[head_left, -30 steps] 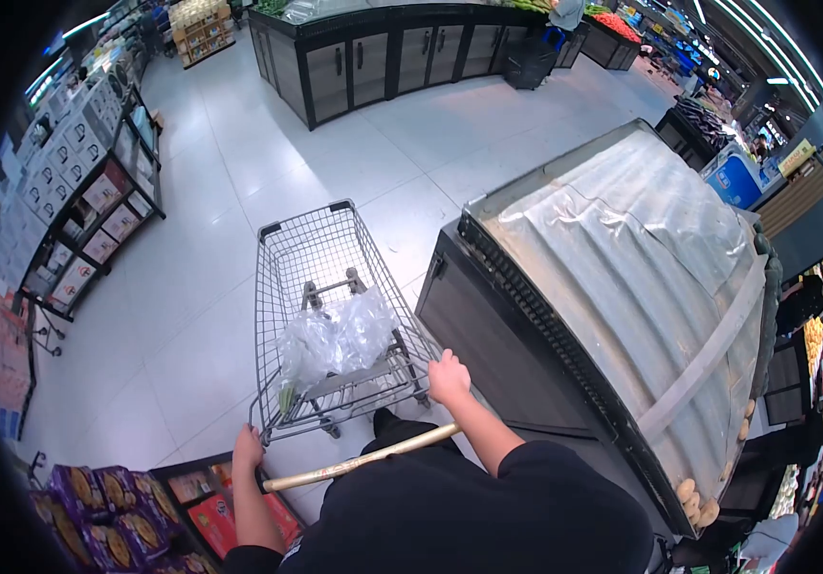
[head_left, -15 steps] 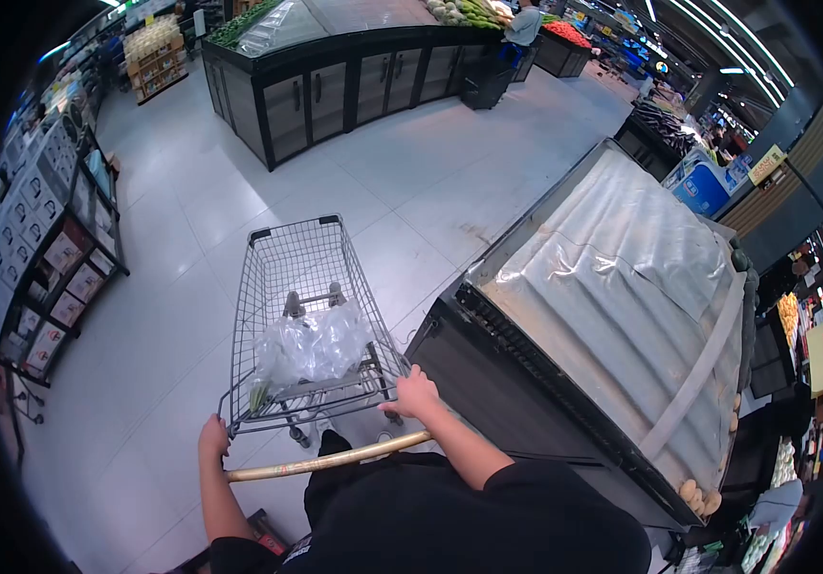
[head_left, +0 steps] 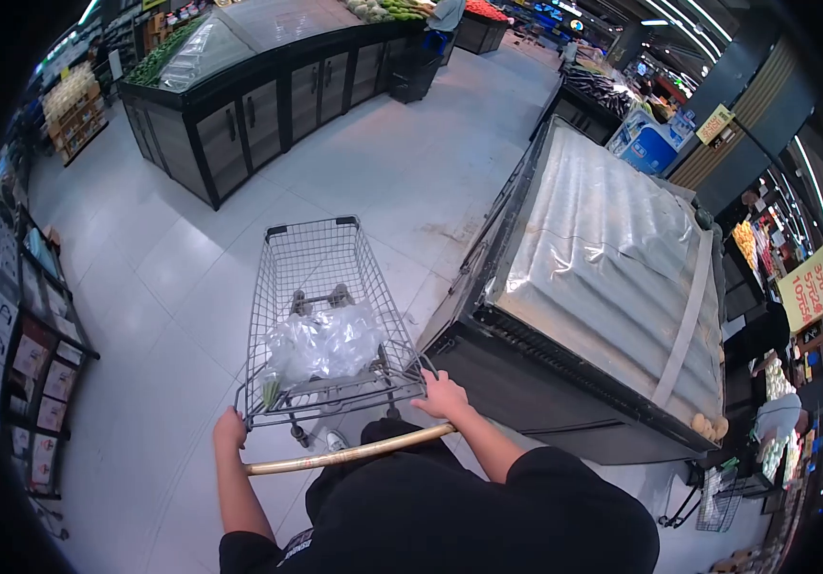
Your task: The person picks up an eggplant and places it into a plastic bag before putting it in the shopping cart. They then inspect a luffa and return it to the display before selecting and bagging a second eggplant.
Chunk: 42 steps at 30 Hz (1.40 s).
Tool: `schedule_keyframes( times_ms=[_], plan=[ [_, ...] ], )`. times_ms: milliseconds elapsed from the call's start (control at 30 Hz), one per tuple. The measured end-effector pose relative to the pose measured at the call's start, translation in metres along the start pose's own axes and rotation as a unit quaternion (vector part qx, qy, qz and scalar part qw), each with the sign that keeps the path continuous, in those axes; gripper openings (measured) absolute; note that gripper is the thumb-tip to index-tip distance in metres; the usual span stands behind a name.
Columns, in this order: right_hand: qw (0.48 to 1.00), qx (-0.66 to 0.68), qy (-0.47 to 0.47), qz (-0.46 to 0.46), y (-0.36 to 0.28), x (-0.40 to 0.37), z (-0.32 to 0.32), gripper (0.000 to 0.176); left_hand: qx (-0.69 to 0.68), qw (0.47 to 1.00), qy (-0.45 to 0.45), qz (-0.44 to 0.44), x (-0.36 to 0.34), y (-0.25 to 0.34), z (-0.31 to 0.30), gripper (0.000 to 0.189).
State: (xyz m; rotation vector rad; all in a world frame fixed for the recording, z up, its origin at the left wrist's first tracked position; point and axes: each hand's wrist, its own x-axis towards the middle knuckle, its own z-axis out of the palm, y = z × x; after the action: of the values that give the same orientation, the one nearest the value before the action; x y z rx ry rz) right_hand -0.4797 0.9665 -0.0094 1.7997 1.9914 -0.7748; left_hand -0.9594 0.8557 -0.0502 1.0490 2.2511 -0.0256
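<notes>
A wire shopping cart (head_left: 268,277) stands in front of me, with a gold-coloured push bar (head_left: 354,451) across its near end by my body. My left hand (head_left: 230,428) is closed round the frame at the cart's near left corner. At the near right corner, my right hand (head_left: 442,394) grips the frame, its thumb pointing inward. Both hands are forward of the push bar. In the basket lies a crumpled clear plastic bag (head_left: 325,340); green stalks (head_left: 270,392) show at its lower left. The rest of its contents I cannot make out.
Close on the right is a large display stand (head_left: 612,277) under a silvery cover, with potatoes (head_left: 708,426) at its corner. A dark cabinet counter (head_left: 258,124) with vegetables stands ahead left. Shelving (head_left: 38,354) lines the left. A person (head_left: 445,19) is beside a dark bin (head_left: 418,72).
My view has turned to the right, so the counter and shelving have shifted left. The covered stand now sits further back alongside the cart. Both hands keep their hold.
</notes>
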Motion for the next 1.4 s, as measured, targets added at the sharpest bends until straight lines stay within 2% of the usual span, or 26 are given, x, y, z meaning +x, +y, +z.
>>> schedule_keyframes(
  times_ms=[167,367,533,700,867,933,1000,1067,1200,1367,1400],
  plan=[
    [0.997,0.053,0.041,0.041,-0.01,0.023,-0.011,0.09,0.002,0.999,-0.012,0.033,0.058,0.038,-0.026,0.027],
    [0.997,0.044,0.048,0.048,0.0,0.068,-0.008,0.073,0.026,0.996,-0.027,0.082,0.125,0.072,-0.03,0.028],
    [0.994,0.073,0.055,0.06,0.01,0.117,-0.047,0.062,0.019,0.994,-0.04,0.095,0.189,0.136,-0.045,0.027],
    [0.99,0.095,0.029,0.095,0.028,0.141,-0.09,0.093,0.051,0.992,-0.04,0.113,0.217,0.188,-0.047,0.025],
    [0.99,0.101,0.009,0.096,0.056,0.183,-0.098,0.101,0.023,0.993,-0.044,0.104,0.239,0.232,-0.044,0.025],
    [0.988,0.105,0.045,0.1,0.059,0.184,-0.112,0.105,0.022,0.993,-0.048,0.104,0.244,0.248,-0.046,0.025],
    [0.984,0.131,0.027,0.117,0.061,0.186,-0.122,0.109,0.024,0.992,-0.041,0.119,0.252,0.255,-0.046,0.025],
    [0.977,0.136,0.139,0.087,0.055,0.187,-0.123,0.113,0.028,0.991,-0.039,0.125,0.264,0.257,-0.052,0.026],
    [0.974,0.105,0.186,0.072,0.041,0.199,-0.142,0.116,0.063,0.989,-0.022,0.131,0.287,0.266,-0.067,0.027],
    [0.975,0.043,0.202,0.079,0.059,0.253,-0.162,0.119,0.08,0.988,-0.032,0.126,0.343,0.314,-0.058,0.027],
    [0.975,0.04,0.202,0.082,0.061,0.269,-0.164,0.119,0.12,0.973,0.023,0.195,0.378,0.308,-0.046,0.029]
  ],
)
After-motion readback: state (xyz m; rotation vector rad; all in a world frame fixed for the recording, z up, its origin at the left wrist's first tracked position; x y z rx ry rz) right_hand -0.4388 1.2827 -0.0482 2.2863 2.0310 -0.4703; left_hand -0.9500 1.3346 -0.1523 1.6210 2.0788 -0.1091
